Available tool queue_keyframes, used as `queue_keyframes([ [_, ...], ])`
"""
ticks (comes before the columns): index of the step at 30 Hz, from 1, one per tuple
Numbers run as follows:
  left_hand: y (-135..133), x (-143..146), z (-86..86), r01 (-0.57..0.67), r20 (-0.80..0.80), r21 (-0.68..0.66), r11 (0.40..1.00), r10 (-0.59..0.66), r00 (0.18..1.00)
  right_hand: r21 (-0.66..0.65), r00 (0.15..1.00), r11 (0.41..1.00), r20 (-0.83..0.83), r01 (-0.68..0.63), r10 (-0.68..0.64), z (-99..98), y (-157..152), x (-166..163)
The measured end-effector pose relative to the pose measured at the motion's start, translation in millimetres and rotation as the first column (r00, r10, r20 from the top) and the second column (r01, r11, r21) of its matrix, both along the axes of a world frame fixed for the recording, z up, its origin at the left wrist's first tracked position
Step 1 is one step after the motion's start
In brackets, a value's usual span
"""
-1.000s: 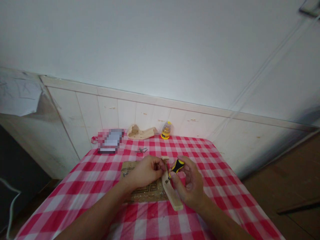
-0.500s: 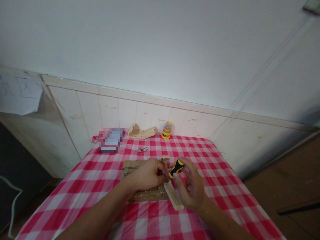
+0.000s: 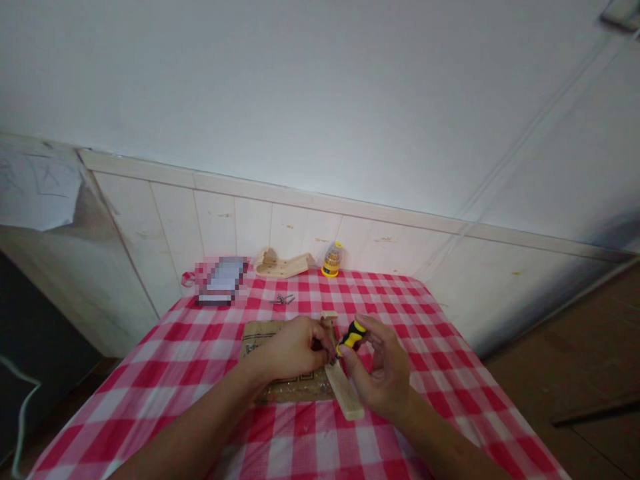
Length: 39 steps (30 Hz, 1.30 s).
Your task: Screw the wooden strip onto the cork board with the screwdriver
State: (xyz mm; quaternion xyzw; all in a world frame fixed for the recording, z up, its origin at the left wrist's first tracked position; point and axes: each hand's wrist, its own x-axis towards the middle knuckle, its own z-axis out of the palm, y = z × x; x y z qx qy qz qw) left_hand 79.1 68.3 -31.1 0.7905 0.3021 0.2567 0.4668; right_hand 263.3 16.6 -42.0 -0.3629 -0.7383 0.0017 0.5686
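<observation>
My right hand [image 3: 384, 370] is closed around a yellow-and-black screwdriver [image 3: 353, 335], its handle tilted up to the right. The driver's tip points down at a pale wooden piece [image 3: 345, 393]. My left hand [image 3: 303, 347] is pinched at the same spot, close to the tip; whatever lies between its fingertips is too small and hidden to make out. Beneath the left hand and partly under the wood lies a flat brown cardboard package [image 3: 265, 328] with printed marks and shiny tape.
Several loose screws [image 3: 283, 299] lie on the red-and-white checked tablecloth [image 3: 415, 313]. Along the wall stand a curved wooden part [image 3: 280, 265] and a yellow-based clear container [image 3: 332, 260]. A blurred-out phone-like object [image 3: 223, 280] lies at the back left.
The screwdriver handle has turned a little in my right hand, and its fingers have shifted on it. My left hand stays at the tip. The whole view has drifted slightly.
</observation>
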Motion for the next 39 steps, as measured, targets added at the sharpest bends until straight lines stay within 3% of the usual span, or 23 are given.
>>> queue_keyframes([
  [13, -2.3, -0.7, 6.1, -0.032, -0.056, -0.006, 0.999, 0.032, 0.998, 0.069, 1.000, 0.998, 0.001, -0.011, 0.011, 0.3, 1.2, -1.6],
  [20, -1.1, 0.2, 2.7, -0.011, -0.038, 0.021, 1.000, 0.012, 0.999, -0.075, 0.991, 0.988, -0.018, -0.135, 0.134, 0.8, -2.9, 1.0],
  [39, -2.5, -0.4, 6.7, -0.025, -0.034, -0.013, 1.000, 0.025, 0.999, 0.051, 0.999, 0.999, -0.031, 0.013, -0.011, 0.3, -0.4, -4.7],
])
